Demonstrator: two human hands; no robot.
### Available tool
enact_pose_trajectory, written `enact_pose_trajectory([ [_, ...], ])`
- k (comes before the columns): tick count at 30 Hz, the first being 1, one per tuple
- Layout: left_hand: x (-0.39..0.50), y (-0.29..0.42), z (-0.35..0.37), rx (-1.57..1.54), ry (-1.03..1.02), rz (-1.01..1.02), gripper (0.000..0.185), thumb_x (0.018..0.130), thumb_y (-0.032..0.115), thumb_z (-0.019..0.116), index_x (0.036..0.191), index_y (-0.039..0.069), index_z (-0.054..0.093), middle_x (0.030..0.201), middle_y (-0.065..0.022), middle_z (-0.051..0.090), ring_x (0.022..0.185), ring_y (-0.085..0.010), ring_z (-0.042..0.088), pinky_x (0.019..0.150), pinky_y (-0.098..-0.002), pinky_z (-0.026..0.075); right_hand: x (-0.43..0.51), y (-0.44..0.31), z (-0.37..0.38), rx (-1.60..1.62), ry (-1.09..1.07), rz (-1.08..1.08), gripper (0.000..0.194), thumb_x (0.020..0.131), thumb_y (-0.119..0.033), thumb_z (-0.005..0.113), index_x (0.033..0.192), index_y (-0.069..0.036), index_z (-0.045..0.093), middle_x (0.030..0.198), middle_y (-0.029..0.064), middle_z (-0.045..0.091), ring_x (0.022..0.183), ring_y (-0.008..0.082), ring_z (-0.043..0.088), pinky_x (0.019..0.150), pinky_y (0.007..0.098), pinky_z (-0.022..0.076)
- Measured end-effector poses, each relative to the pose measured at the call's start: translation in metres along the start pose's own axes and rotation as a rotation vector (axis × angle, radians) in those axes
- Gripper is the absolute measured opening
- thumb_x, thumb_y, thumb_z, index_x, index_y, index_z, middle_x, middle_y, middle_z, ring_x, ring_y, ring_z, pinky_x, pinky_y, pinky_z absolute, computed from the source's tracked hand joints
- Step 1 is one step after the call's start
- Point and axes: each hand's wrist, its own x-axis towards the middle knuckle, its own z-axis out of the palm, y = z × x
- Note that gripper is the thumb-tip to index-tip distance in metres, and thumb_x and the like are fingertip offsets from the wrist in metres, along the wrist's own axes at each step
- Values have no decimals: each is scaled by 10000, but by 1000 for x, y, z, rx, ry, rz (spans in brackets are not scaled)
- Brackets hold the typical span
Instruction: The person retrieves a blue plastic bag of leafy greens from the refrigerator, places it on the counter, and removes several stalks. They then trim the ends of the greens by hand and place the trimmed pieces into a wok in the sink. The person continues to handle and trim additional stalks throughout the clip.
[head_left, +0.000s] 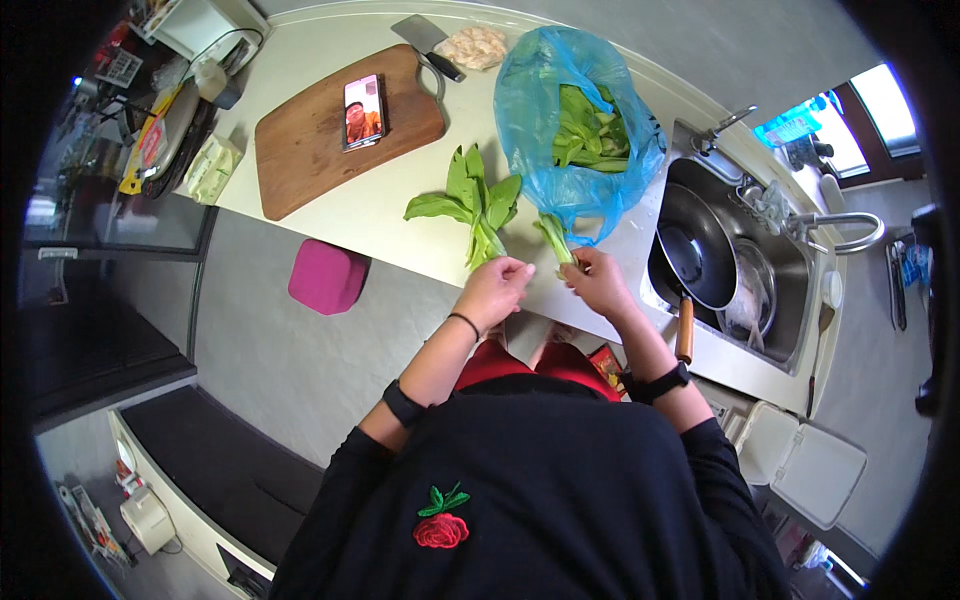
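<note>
My left hand (496, 289) is at the stem end of a leafy green vegetable (480, 202), at the counter's front edge. Its fingers are curled and hide the stem base, so I cannot tell whether they grip it. Between the thumb and fingers of my right hand (598, 281) is the pale end of a green stalk (555, 238). That stalk's far end reaches the lower edge of a blue plastic bag (525, 127). More leafy greens (589, 131) show through the bag's opening.
A phone (363, 112) showing a person on its screen lies on a wooden cutting board (300, 150). Behind are a cleaver (421, 34) and a pale lumpy item in clear plastic (472, 48). On the right, the sink (802, 300) holds a wok (697, 247) and a fish in a bowl (746, 300).
</note>
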Motion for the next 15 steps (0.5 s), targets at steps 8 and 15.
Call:
enact_pose_trajectory([
  [8,3,21,24,-605,-156,112,341,876,169,648,1171,20,561,996,-64,630,832,-131,620,715,-250,524,-22,-26,10,219,334,-398,314,870,-177,609,1139,-15,619,844,34,506,695,107,544,619,267,501],
  [15,6,29,5,-129,-5,299,343,809,148,723,1104,24,598,891,-32,640,774,-96,594,696,-232,490,-19,-49,5,403,275,-436,225,783,-118,654,963,14,632,803,103,567,649,187,586,556,328,489],
])
